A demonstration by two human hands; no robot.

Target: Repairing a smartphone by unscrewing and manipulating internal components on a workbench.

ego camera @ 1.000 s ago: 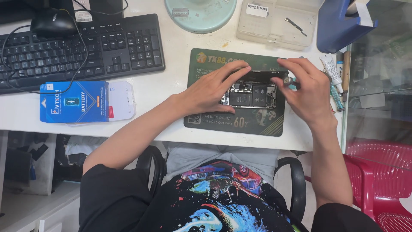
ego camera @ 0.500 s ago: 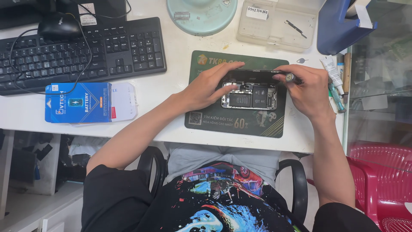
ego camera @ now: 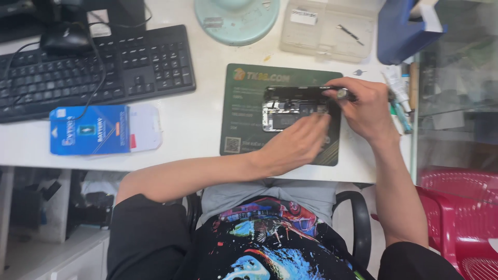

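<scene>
An opened phone [ego camera: 290, 108] with its insides showing lies on a dark green work mat [ego camera: 244, 124] on the white desk. My left hand [ego camera: 296, 145] rests on the mat just below the phone, fingertips touching its lower right part. My right hand [ego camera: 363, 108] is at the phone's right end, pinching a thin metal tool [ego camera: 342, 94] whose tip sits over the phone's top right corner.
A black keyboard [ego camera: 93, 67] and mouse [ego camera: 65, 37] lie at the left, a blue battery package [ego camera: 91, 129] in front of them. A pale green round base [ego camera: 236, 18], a clear plastic tray [ego camera: 327, 31] and a blue box [ego camera: 404, 31] stand behind. Red plastic stool [ego camera: 459, 212] at right.
My left hand has slid from on top of the phone down to its lower edge, uncovering the phone's left half. My right hand stays at the right end with the tool.
</scene>
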